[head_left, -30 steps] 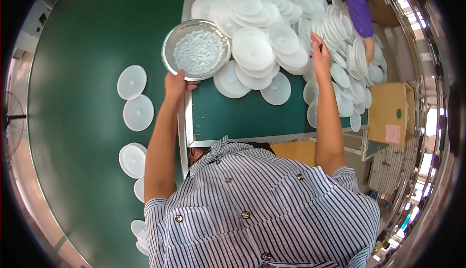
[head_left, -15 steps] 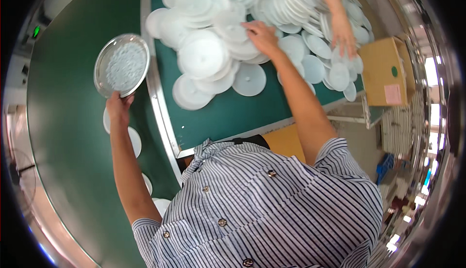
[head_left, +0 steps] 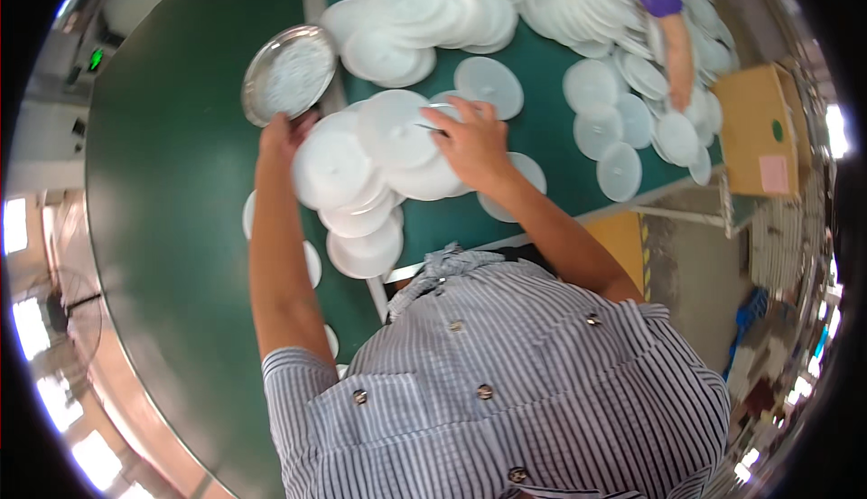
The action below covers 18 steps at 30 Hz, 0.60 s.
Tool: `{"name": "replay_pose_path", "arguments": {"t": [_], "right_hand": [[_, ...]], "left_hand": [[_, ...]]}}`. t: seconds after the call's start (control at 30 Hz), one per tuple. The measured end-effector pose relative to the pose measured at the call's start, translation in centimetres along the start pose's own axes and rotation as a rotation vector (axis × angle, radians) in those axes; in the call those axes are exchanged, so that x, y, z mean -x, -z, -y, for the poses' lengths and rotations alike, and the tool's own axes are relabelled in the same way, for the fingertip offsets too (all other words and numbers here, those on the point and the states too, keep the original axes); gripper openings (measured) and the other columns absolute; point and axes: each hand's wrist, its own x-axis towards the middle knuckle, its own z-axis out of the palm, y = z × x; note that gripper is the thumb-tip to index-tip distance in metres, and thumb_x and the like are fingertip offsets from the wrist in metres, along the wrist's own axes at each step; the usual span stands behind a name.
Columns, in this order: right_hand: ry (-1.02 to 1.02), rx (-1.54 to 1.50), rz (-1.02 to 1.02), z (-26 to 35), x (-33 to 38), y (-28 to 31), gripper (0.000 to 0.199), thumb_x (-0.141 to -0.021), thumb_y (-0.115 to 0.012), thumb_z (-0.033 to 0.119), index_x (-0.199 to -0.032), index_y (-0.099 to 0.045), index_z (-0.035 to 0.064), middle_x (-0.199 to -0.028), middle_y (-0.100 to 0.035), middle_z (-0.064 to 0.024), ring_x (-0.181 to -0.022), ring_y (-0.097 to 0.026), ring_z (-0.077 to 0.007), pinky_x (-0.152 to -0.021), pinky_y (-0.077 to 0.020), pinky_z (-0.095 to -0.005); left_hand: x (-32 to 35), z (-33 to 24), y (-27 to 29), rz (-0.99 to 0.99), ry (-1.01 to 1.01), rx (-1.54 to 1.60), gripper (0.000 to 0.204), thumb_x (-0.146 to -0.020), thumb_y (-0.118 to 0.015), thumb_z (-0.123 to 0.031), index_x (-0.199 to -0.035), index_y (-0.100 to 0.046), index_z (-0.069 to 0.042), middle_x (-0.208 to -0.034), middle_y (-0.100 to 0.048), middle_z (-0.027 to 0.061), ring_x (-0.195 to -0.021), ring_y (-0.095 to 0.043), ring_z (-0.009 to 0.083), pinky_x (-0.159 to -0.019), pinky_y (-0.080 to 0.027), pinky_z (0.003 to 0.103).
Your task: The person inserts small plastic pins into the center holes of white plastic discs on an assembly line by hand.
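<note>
Left hand [head_left: 284, 133] up at the near rim of a round metal tray [head_left: 289, 74], fingers curled onto its edge, pinching the rim; tray tilted, pale granular stuff inside, straddling the seam between the two green surfaces. Right hand [head_left: 470, 142] flat on a heap of white plastic lids [head_left: 379, 160], fingers spread and pressing down on the top lid; something thin and metallic glints just past the fingertips, too small to identify.

Best handled, by judgement: tray kept level while gripped at one edge only, since a one-sided pinch lets it tip and spill. Lids slippery and stacked loosely, so pressure straight down rather than sideways, or the heap under the palm slides off toward the table edge [head_left: 424, 260] below the wrist.

More lids beyond the fingertips in a big overlapping pile [head_left: 433, 11], single ones scattered right of the right hand. Another person's arm [head_left: 677, 56], purple sleeve, reaching into lids far right of the fingers. Cardboard box [head_left: 754, 133] past that arm.

Surface: dark green belt [head_left: 163, 228] left of the left hand, a few lids on it near the elbow. Workshop room, bright lights at the rim, concrete floor to the right.
</note>
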Motion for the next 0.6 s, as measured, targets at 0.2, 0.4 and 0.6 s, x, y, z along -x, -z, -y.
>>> {"name": "replay_pose_path", "arguments": {"t": [0.2,0.4,0.6], "right_hand": [[0.089,-0.025,0.04,-0.4,0.5,0.9,0.034,-0.08,-0.057,0.021,-0.114,-0.056,0.0243,-0.121,-0.045,-0.0132,-0.109,-0.038,-0.0347,-0.087,-0.0347,-0.0491],[0.143,-0.136,0.151,0.0,0.5,2.5,0.036,-0.082,-0.054,0.015,-0.117,-0.053,0.019,-0.125,-0.041,-0.0178,-0.112,-0.034,-0.0386,-0.096,-0.0297,-0.0452],[0.137,-0.178,0.238,0.4,0.9,3.6,0.039,-0.079,-0.055,0.009,-0.117,-0.053,0.017,-0.127,-0.039,-0.0157,-0.113,-0.033,-0.0382,-0.097,-0.0286,-0.044]], "left_hand": [[0.8,-0.1,-2.5,-0.065,0.081,-0.018,0.033,-0.088,-0.033,-0.013,-0.114,-0.038,0.007,-0.096,-0.058,0.0255,-0.078,-0.061,0.0273,-0.059,-0.053,0.033],[-0.7,-1.2,-1.3,0.035,0.121,-0.122,0.027,-0.089,-0.035,-0.016,-0.101,-0.048,0.004,-0.09,-0.059,0.0184,-0.08,-0.06,0.0234,-0.062,-0.049,0.031],[-0.8,-2.4,-2.5,-0.016,0.027,-0.301,0.025,-0.088,-0.036,-0.016,-0.094,-0.052,0.001,-0.083,-0.059,0.0114,-0.072,-0.059,0.0191,-0.065,-0.049,0.033]]}}
